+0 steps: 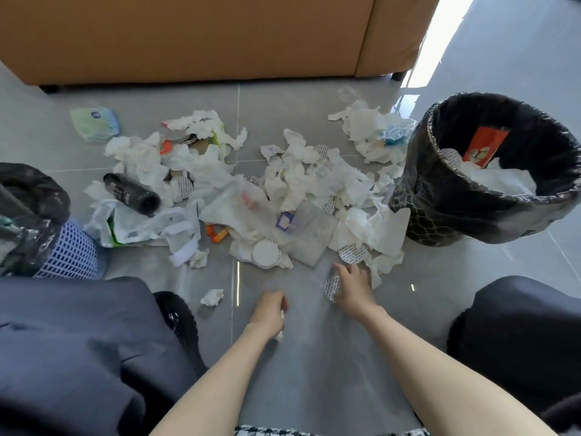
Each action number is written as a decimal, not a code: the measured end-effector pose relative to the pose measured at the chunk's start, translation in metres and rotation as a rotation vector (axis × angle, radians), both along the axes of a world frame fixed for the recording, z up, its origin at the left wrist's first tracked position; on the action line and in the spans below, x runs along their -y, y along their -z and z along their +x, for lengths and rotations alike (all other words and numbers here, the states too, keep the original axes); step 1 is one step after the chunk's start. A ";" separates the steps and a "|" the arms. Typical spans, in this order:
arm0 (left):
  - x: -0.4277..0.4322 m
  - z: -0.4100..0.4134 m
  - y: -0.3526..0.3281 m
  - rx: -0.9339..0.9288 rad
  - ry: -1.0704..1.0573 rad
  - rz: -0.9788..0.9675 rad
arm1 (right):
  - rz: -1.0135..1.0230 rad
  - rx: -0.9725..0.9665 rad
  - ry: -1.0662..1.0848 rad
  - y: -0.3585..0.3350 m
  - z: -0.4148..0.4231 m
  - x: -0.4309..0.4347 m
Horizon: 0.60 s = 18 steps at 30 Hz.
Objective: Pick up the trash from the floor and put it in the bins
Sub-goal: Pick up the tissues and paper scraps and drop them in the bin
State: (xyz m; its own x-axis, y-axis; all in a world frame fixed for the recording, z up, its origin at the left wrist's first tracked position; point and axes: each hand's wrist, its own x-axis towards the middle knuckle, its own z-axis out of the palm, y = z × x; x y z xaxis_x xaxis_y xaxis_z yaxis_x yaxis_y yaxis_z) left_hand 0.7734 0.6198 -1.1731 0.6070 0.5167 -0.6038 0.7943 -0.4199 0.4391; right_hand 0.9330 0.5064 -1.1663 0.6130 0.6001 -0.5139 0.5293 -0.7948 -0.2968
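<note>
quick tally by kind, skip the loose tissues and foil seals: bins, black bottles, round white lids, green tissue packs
bins: 2
black bottle: 1
white lid: 1
tissue pack: 1
total: 5

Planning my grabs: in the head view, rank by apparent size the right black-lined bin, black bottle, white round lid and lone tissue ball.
1. right black-lined bin
2. black bottle
3. white round lid and lone tissue ball look alike; the tissue lies nearer, so unranked.
</note>
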 end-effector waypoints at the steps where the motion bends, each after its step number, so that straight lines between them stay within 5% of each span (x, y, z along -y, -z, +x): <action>1: -0.004 0.001 0.002 0.023 -0.042 -0.018 | -0.001 0.013 -0.013 0.001 -0.002 -0.002; 6: -0.029 0.016 -0.009 0.375 -0.426 -0.201 | 0.031 -0.006 -0.005 0.006 -0.009 -0.007; 10: -0.058 0.034 -0.027 0.619 -0.787 -0.164 | 0.060 -0.082 0.024 0.003 -0.011 -0.014; 18: -0.078 0.040 -0.013 0.544 -0.786 0.009 | 0.515 -0.499 0.693 -0.018 0.005 -0.054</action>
